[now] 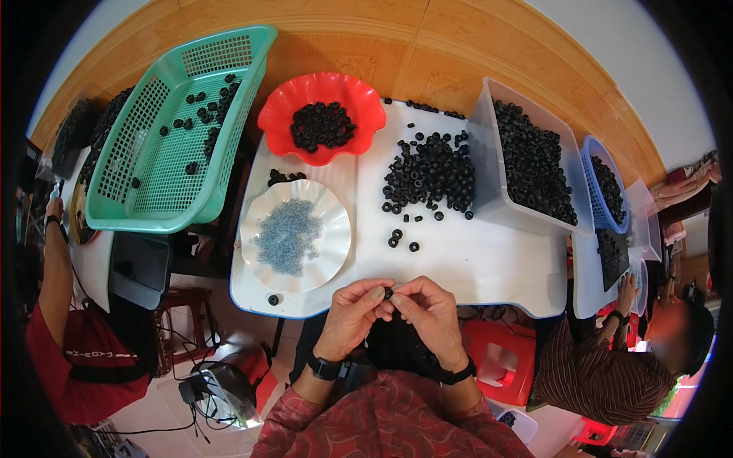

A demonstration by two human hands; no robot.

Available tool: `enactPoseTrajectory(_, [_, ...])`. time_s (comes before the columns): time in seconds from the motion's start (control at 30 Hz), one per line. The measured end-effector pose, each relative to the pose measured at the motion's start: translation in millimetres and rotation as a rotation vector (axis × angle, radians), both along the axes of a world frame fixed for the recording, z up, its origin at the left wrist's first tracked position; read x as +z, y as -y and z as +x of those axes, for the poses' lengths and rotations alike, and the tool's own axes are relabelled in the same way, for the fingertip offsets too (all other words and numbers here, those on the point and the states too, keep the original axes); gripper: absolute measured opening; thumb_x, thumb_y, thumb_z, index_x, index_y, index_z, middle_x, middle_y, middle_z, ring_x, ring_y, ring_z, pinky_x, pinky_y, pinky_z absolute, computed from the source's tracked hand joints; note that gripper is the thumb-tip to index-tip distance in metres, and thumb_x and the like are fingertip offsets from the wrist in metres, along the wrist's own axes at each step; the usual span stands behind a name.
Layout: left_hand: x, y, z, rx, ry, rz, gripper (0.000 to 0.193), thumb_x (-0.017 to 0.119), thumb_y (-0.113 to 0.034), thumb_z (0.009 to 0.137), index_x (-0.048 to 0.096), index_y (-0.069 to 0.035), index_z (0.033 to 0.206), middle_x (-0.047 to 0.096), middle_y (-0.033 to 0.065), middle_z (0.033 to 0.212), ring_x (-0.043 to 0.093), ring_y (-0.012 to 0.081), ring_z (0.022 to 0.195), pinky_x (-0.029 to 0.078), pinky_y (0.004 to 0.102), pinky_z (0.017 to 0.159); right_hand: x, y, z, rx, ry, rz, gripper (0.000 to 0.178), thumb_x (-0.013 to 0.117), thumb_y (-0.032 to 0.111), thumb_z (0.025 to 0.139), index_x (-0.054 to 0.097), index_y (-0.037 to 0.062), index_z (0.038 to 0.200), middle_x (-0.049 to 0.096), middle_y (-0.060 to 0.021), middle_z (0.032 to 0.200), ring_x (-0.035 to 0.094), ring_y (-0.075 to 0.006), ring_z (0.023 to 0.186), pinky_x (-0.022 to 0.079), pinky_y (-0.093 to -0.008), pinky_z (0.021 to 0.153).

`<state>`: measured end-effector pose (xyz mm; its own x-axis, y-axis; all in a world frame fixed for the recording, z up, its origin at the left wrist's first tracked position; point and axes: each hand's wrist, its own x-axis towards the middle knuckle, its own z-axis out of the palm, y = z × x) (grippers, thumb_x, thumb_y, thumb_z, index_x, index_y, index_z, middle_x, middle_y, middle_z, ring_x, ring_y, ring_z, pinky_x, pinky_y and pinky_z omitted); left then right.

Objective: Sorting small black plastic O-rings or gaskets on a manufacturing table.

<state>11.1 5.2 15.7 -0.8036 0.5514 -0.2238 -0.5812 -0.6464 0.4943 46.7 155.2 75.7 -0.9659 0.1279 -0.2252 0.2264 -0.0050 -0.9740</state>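
Both my hands meet over the near edge of the white table (458,263). A small black ring-shaped part (388,293) sits pinched between the fingertips of my left hand (353,311) and my right hand (429,314). Left of them lies a white scalloped plate (332,263) with many small clear bluish pieces (287,235). One loose black part (273,300) rests by the table's front left edge. Beyond my hands spreads a pile of similar black parts (431,174), with a few strays in front of it.
A red scalloped bowl (271,122) of black parts stands behind the plate. A tall translucent bin (527,217) of them borders the pile on the right. At left is a green basket (145,223); a blue basket (622,221) is far right. Co-workers sit on both sides.
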Motion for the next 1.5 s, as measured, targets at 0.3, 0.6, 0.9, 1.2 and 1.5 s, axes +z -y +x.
enactPoseTrajectory(0.3, [-1,-2,1,0.001,0.010,-0.032,0.024,0.057,-0.009,0.095,0.061,0.004,0.114,0.066,0.0086,0.089,0.064,0.0138,0.074,0.054,0.0263,0.067,-10,7,-1,-0.060,-0.065,-0.031,0.006,0.063,0.000,0.088,0.059,-0.0015,0.092,0.065,-0.0045,0.079,0.061,-0.0070,0.070,0.051,-0.0210,0.063])
enactPoseTrajectory(0.6, [0,-3,-1,0.029,0.022,-0.059,0.020,0.056,-0.010,0.095,0.061,0.001,0.111,0.065,0.0080,0.091,0.062,0.0135,0.075,0.052,0.0259,0.067,-9,-8,-18,-0.018,-0.133,0.282,0.006,0.065,0.003,0.087,0.061,0.0001,0.089,0.062,-0.0004,0.078,0.057,-0.0046,0.069,0.046,-0.0209,0.060])
enactPoseTrajectory(0.9, [3,-1,-4,0.024,0.068,0.019,0.020,0.056,-0.009,0.095,0.061,0.002,0.112,0.066,0.0092,0.093,0.063,0.0120,0.075,0.053,0.0250,0.066,-27,-42,-74,-0.070,-0.320,1.027,0.009,0.057,0.004,0.086,0.060,0.0012,0.094,0.058,-0.0176,0.088,0.061,-0.0361,0.069,0.050,-0.0437,0.061])
enactPoseTrajectory(1.2, [1,1,-4,0.023,0.084,0.043,0.022,0.054,-0.008,0.096,0.060,0.002,0.115,0.065,0.0103,0.095,0.063,0.0134,0.076,0.053,0.0258,0.067,-32,-44,-91,-0.042,-0.189,1.190,0.014,0.060,0.005,0.085,0.062,0.0080,0.098,0.055,-0.0147,0.091,0.060,-0.0354,0.072,0.049,-0.0434,0.064])
enactPoseTrajectory(1.5, [-6,5,-4,0.056,0.108,0.194,0.024,0.053,-0.008,0.096,0.059,0.002,0.118,0.064,0.0123,0.098,0.062,0.0142,0.078,0.050,0.0265,0.070,-36,-46,-85,-0.040,-0.293,1.153,0.008,0.058,0.005,0.085,0.056,0.0001,0.091,0.055,-0.0174,0.093,0.061,-0.0369,0.074,0.051,-0.0445,0.065])
